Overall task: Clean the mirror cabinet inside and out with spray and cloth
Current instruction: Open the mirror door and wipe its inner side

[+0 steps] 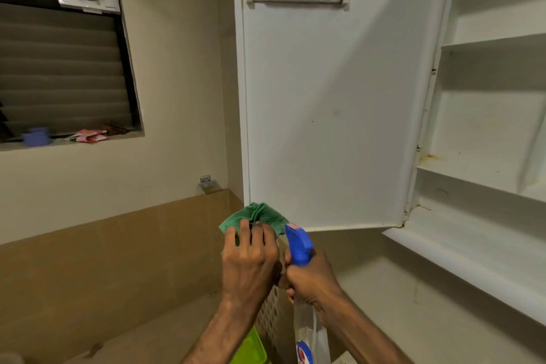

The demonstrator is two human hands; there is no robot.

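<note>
Cabinet door (325,112) open beside louvred window (62,74).

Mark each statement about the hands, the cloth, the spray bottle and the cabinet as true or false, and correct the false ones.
1. The left hand holds a green cloth. True.
2. The right hand grips a spray bottle with a red nozzle head. False: the head is blue.
3. The cabinet door is shut. False: it stands open, showing its white inner face.
4. The shelves in view are bare. True.
5. The cloth is pressed on the top shelf. False: it is below the door's lower corner.
</note>
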